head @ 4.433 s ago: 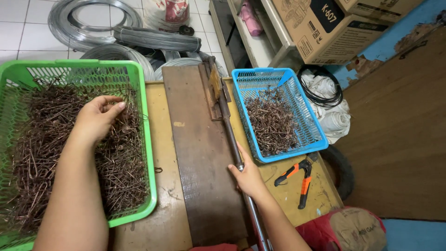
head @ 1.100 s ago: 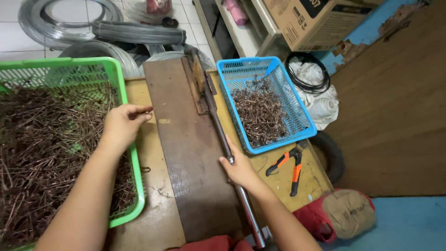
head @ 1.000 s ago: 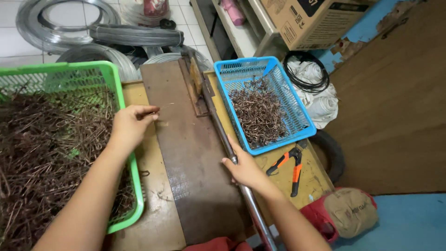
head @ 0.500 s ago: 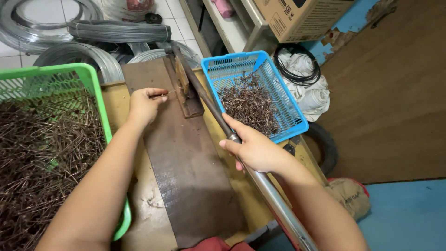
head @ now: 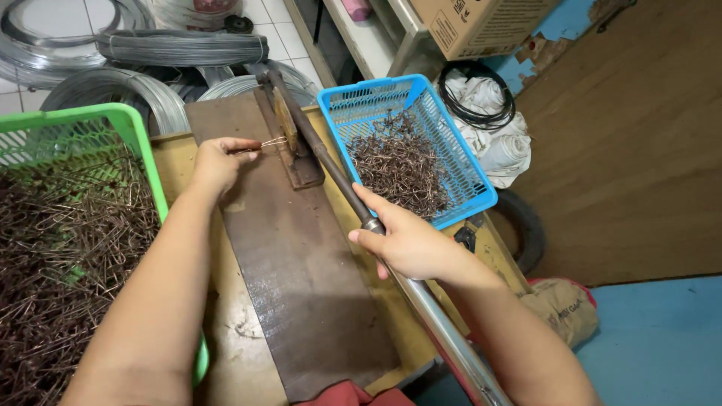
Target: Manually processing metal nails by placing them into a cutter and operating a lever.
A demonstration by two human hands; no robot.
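Holding bent wires: green basket (head: pixel 143 143), blue basket (head: pixel 481 188); left hand (head: pixel 214 162) pinching wire (head: pixel 272 143), right hand (head: pixel 406 240) clasping lever (head: pixel 338 180).

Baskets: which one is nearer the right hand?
The blue basket, just beyond the right hand on the lever; the green basket sits far left.

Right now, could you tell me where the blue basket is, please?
In the head view, the blue basket sits at upper right on the bench, just right of the long metal lever that the right hand grips.
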